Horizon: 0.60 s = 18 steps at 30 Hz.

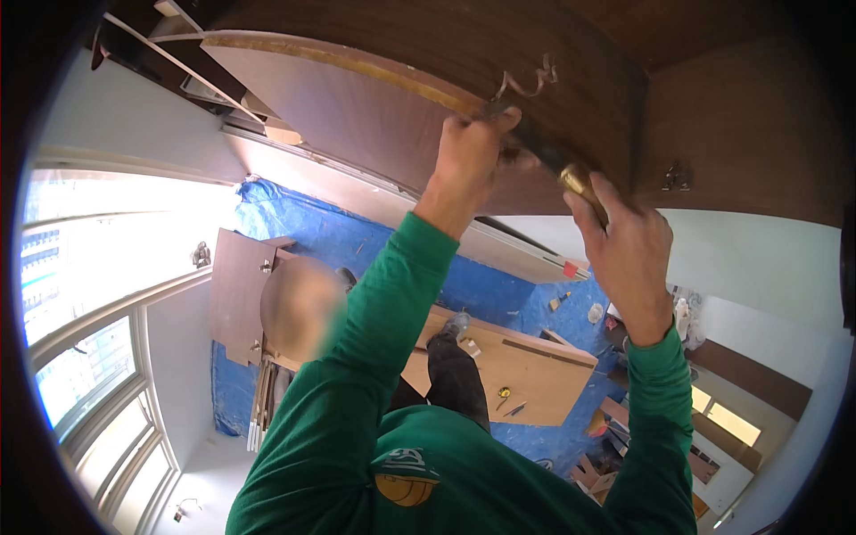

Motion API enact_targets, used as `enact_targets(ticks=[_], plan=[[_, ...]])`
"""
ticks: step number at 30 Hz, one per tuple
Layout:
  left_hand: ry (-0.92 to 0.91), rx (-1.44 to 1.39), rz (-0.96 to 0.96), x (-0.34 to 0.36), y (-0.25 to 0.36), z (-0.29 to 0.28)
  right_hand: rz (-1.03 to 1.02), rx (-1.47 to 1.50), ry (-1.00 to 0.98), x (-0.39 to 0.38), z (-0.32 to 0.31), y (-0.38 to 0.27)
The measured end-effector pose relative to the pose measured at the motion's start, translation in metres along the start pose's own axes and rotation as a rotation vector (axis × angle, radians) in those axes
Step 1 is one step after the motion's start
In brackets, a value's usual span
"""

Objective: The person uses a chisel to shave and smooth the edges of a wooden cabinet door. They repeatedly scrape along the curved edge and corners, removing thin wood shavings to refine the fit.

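Overhead, a brown board (pixel 339 98) shows a yellowish edge at the front of a dark wood cabinet (pixel 588 98). My right hand (pixel 629 250) is wrapped round the brass-coloured handle (pixel 580 182) of a slim tool with a dark shaft. Its exact kind is hard to make out. At the tool's front end, my left hand (pixel 473 152) is closed on the dark shaft, right against the board's edge. Motion blur and my fingers hide the tip. A thin curled shaving (pixel 526 78) shows just beyond my left fingers, against the dark wood.
Below me, my foot (pixel 456 324) is on a light wood panel (pixel 544 379) bearing a tape measure (pixel 504 392). Blue sheeting (pixel 357 227) covers the floor. A brown cabinet piece (pixel 236 290) stands left, near bright windows (pixel 89 366). Wood scraps (pixel 593 473) lie lower right.
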<state>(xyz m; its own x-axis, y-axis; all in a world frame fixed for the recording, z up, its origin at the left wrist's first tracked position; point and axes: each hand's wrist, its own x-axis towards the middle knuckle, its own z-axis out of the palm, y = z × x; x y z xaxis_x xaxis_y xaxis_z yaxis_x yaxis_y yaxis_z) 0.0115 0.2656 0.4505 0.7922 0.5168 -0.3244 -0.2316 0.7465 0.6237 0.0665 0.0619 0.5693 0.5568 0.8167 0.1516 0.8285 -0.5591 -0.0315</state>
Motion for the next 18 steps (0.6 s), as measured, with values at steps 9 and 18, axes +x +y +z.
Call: enact_targets(ticks=[9, 18], plan=[[0.04, 0.002, -0.016, -0.01, 0.001, -0.004, -0.046, 0.051, 0.074, -0.001, 0.007, -0.005], [0.078, 0.011, 0.0, 0.0, 0.008, -0.001, 0.076, 0.013, -0.066, 0.011, 0.0, -0.009]])
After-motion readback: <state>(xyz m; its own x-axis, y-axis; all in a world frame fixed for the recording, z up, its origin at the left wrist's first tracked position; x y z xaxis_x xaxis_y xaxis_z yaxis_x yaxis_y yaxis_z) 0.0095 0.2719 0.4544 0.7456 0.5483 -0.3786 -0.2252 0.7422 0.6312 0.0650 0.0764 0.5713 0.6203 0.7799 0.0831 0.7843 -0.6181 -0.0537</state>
